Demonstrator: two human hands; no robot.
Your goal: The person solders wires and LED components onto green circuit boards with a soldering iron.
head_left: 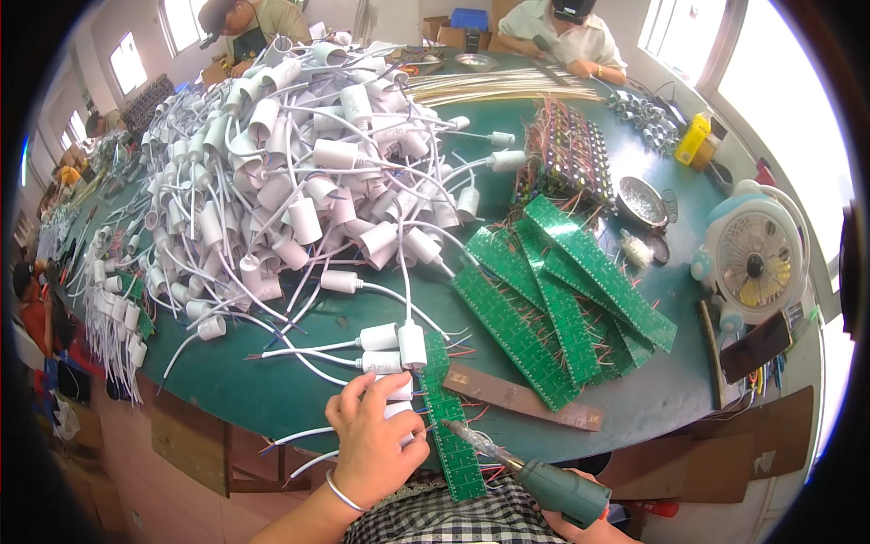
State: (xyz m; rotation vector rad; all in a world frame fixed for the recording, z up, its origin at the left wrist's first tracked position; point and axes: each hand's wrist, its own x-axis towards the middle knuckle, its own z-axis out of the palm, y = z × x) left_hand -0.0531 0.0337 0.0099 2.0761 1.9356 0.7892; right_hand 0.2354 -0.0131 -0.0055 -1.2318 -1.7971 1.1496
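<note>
My left hand (376, 440) is curled round a white lamp holder (397, 388) at the left edge of a long green circuit board (444, 403). Its fingers partly hide the holder and its thin wires. In my right hand (566, 517) is a green-bodied soldering gun (562, 490), and its metal tip meets the board beside my left fingers. That board lies at the table's near edge, above my checked clothing. Just beyond my left fingers, another white lamp holder (412, 344) rests across the board's far end.
A big heap of wired white lamp holders (299, 172) covers the left of the green table (353, 308). Green circuit boards (562, 290) are stacked at right, near a brown strip (521, 399). A fan (754, 258) stands at the right edge. Two people sit across the table.
</note>
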